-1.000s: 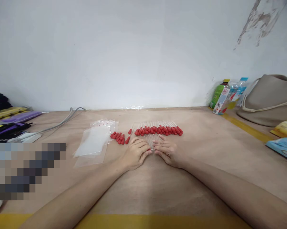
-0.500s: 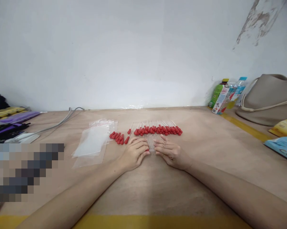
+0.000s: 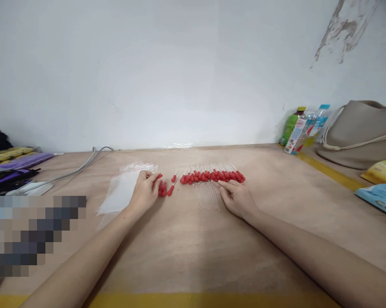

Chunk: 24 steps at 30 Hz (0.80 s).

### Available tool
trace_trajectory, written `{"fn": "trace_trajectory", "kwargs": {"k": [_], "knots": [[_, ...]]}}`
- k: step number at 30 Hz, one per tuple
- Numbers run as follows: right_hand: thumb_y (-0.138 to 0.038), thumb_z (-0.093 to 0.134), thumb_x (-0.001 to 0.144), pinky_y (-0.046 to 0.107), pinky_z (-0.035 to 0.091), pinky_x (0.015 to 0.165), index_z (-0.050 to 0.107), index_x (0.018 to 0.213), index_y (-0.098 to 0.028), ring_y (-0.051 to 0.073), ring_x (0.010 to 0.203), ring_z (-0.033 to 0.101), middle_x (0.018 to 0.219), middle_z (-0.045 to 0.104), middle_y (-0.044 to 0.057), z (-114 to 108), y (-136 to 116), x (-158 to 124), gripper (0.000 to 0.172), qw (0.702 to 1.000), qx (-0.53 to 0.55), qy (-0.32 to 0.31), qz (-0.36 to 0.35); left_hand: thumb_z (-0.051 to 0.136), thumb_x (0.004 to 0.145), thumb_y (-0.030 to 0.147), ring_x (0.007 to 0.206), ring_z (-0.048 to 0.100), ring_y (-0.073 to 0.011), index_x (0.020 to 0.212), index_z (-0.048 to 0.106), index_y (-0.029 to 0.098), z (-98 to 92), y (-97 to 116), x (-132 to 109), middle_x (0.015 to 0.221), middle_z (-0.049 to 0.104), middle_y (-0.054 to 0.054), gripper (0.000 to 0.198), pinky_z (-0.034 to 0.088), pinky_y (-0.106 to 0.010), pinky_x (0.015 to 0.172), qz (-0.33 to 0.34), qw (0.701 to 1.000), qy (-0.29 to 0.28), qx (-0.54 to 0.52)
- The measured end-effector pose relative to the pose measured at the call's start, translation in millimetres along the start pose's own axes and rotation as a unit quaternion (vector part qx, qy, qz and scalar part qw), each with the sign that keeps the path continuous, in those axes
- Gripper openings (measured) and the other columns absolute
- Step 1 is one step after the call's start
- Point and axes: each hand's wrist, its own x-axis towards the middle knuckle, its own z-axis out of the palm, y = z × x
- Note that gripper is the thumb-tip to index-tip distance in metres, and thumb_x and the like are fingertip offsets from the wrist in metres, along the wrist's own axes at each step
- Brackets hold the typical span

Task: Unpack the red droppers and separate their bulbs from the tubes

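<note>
My left hand (image 3: pixel 145 190) is closed in a pinch on a red rubber bulb (image 3: pixel 159 176), at the small pile of loose red bulbs (image 3: pixel 162 189). My right hand (image 3: pixel 237 196) has its finger and thumb closed at the end of a thin clear glass tube (image 3: pixel 214 182), the rightmost of a row. The other glass tubes (image 3: pixel 206 196) lie side by side on the table, left of that hand. Behind them stretches a row of glass droppers with red bulbs (image 3: pixel 209 175), bulbs toward me. Two more red-bulbed droppers (image 3: pixel 170 191) lie apart to the left.
Clear zip bags (image 3: pixel 117 192) lie stacked left of the bulbs, partly behind my left hand. A grey cable (image 3: pixel 80 169) runs across the left side. Bottles (image 3: pixel 297 130), a grey bag (image 3: pixel 360 132) and coloured packets (image 3: pixel 379 194) stand or lie at the right.
My left hand has left the glass tubes and moved left to the loose bulbs, taking one. My right hand has shifted slightly right, uncovering the tubes, and now pinches one tube's end.
</note>
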Motion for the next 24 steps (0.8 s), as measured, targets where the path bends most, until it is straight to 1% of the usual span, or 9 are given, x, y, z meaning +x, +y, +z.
{"fn": "trace_trajectory", "kwargs": {"k": [3,5,7,9,11,14,16,20,24], "knots": [[-0.016,0.045,0.073,0.033,0.034,0.078,0.059,0.095,-0.016,0.016,0.069,0.058,0.076,0.065,0.003,-1.3,-2.8,0.9,0.026,0.999,-0.011,-0.018,0.038,0.043,0.08,0.025,0.075,0.052,-0.0171,0.1,0.057,0.017,-2.1,-6.3,2.5,0.082,0.05,-0.005,0.025,0.045,-0.031,0.069,-0.028,0.999,-0.03,0.032],[-0.015,0.045,0.072,0.033,0.033,0.078,0.057,0.089,-0.018,0.016,0.066,0.058,0.072,0.065,0.001,-3.0,-4.5,1.4,0.021,0.998,-0.014,-0.031,0.057,0.045,0.079,0.027,0.073,0.053,-0.0168,0.103,0.053,0.018,0.1,-9.4,1.8,0.085,0.052,-0.004,0.027,0.045,-0.031,0.068,-0.034,0.998,-0.036,0.045],[-0.015,0.045,0.072,0.033,0.031,0.077,0.057,0.082,-0.019,0.015,0.064,0.057,0.068,0.064,-0.001,-4.2,-5.8,1.7,0.016,0.997,-0.014,-0.038,0.062,0.046,0.078,0.029,0.075,0.053,-0.0185,0.098,0.053,0.018,3.8,-13.5,1.2,0.084,0.055,-0.005,0.024,0.044,-0.031,0.069,-0.028,0.997,-0.041,0.063],[-0.015,0.045,0.072,0.033,0.029,0.077,0.057,0.079,-0.02,0.015,0.065,0.057,0.069,0.065,-0.002,-4.7,-6.8,1.8,0.015,0.997,-0.005,-0.039,0.062,0.045,0.079,0.031,0.079,0.053,-0.0206,0.092,0.054,0.018,7.1,-17.6,1.2,0.083,0.057,-0.005,0.021,0.043,-0.032,0.07,-0.018,0.995,-0.043,0.083],[-0.016,0.046,0.073,0.033,0.029,0.077,0.059,0.079,-0.021,0.015,0.066,0.057,0.071,0.065,-0.001,-4.9,-7.9,2.0,0.015,0.998,0.005,-0.038,0.058,0.045,0.079,0.033,0.082,0.051,-0.0218,0.087,0.056,0.017,8.7,-18.9,1.4,0.082,0.057,-0.006,0.02,0.042,-0.033,0.072,-0.004,0.995,-0.03,0.099],[-0.018,0.046,0.075,0.033,0.028,0.076,0.061,0.08,-0.02,0.015,0.066,0.057,0.072,0.066,0.001,-5.9,-10.1,2.3,0.016,0.998,0.019,-0.039,0.04,0.045,0.079,0.036,0.086,0.049,-0.0229,0.081,0.059,0.018,8.0,-11.0,-0.4,0.085,0.058,-0.007,0.022,0.039,-0.035,0.078,0.03,0.991,0.021,0.131],[-0.02,0.047,0.076,0.032,0.028,0.075,0.062,0.082,-0.02,0.014,0.066,0.057,0.073,0.066,0.001,-7.1,-11.7,2.4,0.017,0.998,0.026,-0.044,0.024,0.048,0.078,0.039,0.092,0.047,-0.0249,0.078,0.06,0.019,7.3,-0.5,-3.1,0.095,0.056,-0.008,0.023,0.036,-0.038,0.081,0.061,0.985,0.042,0.154],[-0.027,0.049,0.078,0.03,0.027,0.073,0.063,0.085,-0.02,0.014,0.066,0.056,0.071,0.065,0.001,-9.4,-13.7,2.4,0.017,0.998,0.027,-0.056,0.004,0.052,0.073,0.047,0.107,0.039,-0.0305,0.069,0.06,0.019,10.2,16.6,-8.3,0.115,0.048,-0.011,0.03,0.03,-0.045,0.086,0.111,0.978,0.015,0.178],[-0.038,0.051,0.078,0.03,0.026,0.073,0.062,0.085,-0.019,0.014,0.067,0.055,0.068,0.062,0.001,-10.9,-14.6,2.4,0.023,0.997,0.034,-0.071,-0.02,0.05,0.074,0.043,0.112,0.036,-0.0315,0.07,0.061,0.018,19.2,16.4,-8.5,0.118,0.046,-0.013,0.028,0.026,-0.047,0.089,0.116,0.974,-0.003,0.194]]}}
